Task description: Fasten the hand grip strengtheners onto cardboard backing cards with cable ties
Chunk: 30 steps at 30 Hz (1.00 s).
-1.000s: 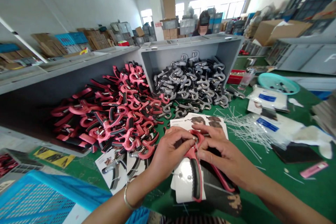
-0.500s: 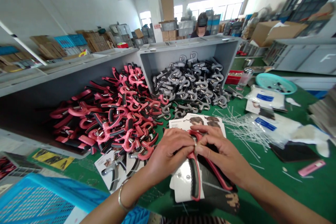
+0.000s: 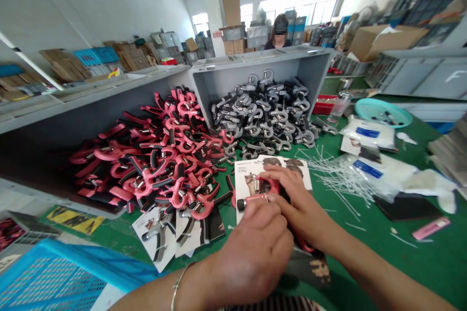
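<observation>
A red and black hand grip exerciser (image 3: 270, 183) with a metal spring lies on a printed cardboard card (image 3: 243, 171). Over its far end rests my right hand (image 3: 297, 199), fingers wrapped round the red frame. My left hand (image 3: 255, 248) is closed in a fist against the near side, covering most of the handles. A bit of white cable tie (image 3: 266, 198) shows between the hands; the rest of it is hidden in the left fist. To the left lie carded grey exercisers (image 3: 159, 235).
Tipped grey crates (image 3: 255, 61) hold heaps of red exercisers (image 3: 171, 150) and grey exercisers (image 3: 260, 112). Loose white cable ties (image 3: 339, 184), plastic bags (image 3: 372, 131), a pink-handled tool (image 3: 432, 228) and a turquoise plate (image 3: 383, 112) lie right. A blue basket (image 3: 73, 272) stands near left. Someone sits beyond the crates.
My left hand has turned over from a fingertip pinch at the tie into a fist and moved nearer to me. My right hand stays on the exerciser, shifted slightly.
</observation>
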Each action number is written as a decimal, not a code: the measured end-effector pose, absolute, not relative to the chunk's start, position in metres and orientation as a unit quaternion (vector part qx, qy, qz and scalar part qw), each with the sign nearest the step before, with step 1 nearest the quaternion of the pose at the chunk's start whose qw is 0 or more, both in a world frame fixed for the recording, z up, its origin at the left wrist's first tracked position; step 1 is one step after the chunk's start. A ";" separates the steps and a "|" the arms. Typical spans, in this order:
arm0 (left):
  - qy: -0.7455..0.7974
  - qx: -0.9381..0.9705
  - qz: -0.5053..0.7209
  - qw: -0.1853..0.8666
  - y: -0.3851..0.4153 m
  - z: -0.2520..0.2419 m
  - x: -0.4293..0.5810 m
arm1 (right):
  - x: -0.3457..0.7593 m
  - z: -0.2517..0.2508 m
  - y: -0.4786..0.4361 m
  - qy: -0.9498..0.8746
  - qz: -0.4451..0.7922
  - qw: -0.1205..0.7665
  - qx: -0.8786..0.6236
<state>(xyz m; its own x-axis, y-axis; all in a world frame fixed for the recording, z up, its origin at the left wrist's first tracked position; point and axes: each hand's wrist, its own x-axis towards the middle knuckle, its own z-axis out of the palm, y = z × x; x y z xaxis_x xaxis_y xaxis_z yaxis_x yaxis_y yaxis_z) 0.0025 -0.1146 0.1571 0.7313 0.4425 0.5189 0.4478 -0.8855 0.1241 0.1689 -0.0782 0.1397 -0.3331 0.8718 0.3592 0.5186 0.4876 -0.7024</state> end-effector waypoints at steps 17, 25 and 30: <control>-0.521 -0.817 -0.197 -0.149 -0.148 0.161 -0.030 | 0.168 0.167 -0.135 -0.912 0.007 0.167 -0.374; -0.464 -0.798 -0.269 -0.275 -0.143 0.160 -0.070 | 0.165 0.183 -0.127 -0.901 0.095 0.212 -0.367; -0.411 -0.785 -0.377 -0.269 -0.132 0.152 -0.057 | 0.173 0.183 -0.123 -0.867 0.256 0.251 -0.346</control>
<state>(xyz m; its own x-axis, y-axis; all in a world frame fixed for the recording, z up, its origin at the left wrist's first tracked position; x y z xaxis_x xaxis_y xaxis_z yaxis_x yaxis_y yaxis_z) -0.0575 -0.1324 0.1522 0.3781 0.8487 0.3698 0.4431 -0.5166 0.7326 0.1729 -0.1233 0.1826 -0.6342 0.7288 0.2582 0.4718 0.6294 -0.6175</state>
